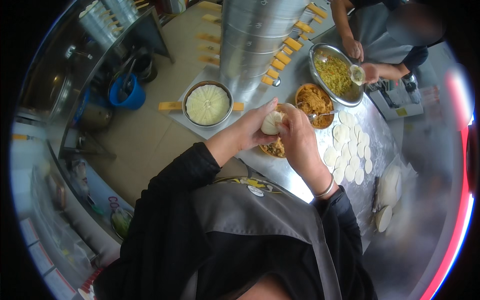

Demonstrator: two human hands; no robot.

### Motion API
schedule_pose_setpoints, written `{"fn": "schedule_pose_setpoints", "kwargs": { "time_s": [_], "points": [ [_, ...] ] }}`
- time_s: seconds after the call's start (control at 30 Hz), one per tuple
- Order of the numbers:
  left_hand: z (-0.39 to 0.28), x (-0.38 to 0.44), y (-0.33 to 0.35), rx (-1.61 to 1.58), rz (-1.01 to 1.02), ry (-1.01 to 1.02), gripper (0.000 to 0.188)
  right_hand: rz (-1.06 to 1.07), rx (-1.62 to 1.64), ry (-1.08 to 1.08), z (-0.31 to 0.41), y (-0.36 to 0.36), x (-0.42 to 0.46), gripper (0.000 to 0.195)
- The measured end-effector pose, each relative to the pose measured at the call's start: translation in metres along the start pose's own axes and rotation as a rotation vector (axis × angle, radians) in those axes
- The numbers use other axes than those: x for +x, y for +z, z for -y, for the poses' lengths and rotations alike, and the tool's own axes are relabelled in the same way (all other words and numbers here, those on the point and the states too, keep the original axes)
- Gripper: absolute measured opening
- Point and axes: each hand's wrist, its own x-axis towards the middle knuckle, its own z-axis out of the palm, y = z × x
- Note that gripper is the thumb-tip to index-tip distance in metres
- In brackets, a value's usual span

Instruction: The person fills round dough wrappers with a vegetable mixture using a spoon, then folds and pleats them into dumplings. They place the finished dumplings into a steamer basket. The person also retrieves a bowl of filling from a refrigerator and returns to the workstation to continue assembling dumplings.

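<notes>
My left hand (249, 129) cups a pleated dough bun (270, 123) from the left and below. At its top right, the fingers of my right hand (300, 138) pinch the dough. Beneath my hands, partly hidden, is a bowl of filling (275, 149). Just to the right stands an orange bowl of brownish filling (314, 100) with a spoon (322, 114) in it. Several flat round dough wrappers (352, 159) lie on the floured metal table (378, 131). A round steamer with a woven liner (208, 105) sits left of my hands.
Tall stacked metal steamers (247, 48) with wooden handles rise ahead. A co-worker holds a filled wrapper (357, 74) beside a steel bowl of yellow-green filling (333, 73). More dough (390, 185) lies at right. A blue bucket (127, 92) stands at left.
</notes>
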Motion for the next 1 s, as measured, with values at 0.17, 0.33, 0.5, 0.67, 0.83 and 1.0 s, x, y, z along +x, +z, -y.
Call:
{"fn": "schedule_pose_setpoints", "kwargs": {
  "time_s": [0.17, 0.33, 0.5, 0.67, 0.83, 1.0],
  "points": [
    [0.007, 0.009, -0.017, -0.080, 0.147, 0.031, 0.048, 0.071, -0.059, -0.025, -0.014, 0.008, -0.001, 0.020],
    [0.004, 0.000, -0.039, -0.100, 0.214, 0.073, 0.050, 0.068, -0.093, -0.149, 0.000, 0.017, 0.015, 0.031],
    [0.002, -0.008, -0.048, -0.249, -0.047, 0.031, 0.051, 0.215, -0.063, -0.239, 0.005, 0.040, 0.028, 0.033],
    [0.002, -0.017, -0.100, -0.213, 0.103, 0.135, 0.051, 0.243, -0.005, -0.281, 0.022, 0.068, 0.047, 0.029],
    [-0.009, -0.030, -0.134, -0.311, 0.071, 0.168, 0.057, 0.344, 0.166, -0.190, 0.038, 0.090, 0.075, 0.055],
    [-0.013, -0.027, -0.176, -0.503, 0.182, 0.230, 0.065, 0.347, -0.035, -0.185, 0.043, 0.120, 0.091, 0.088]
  ]
}}
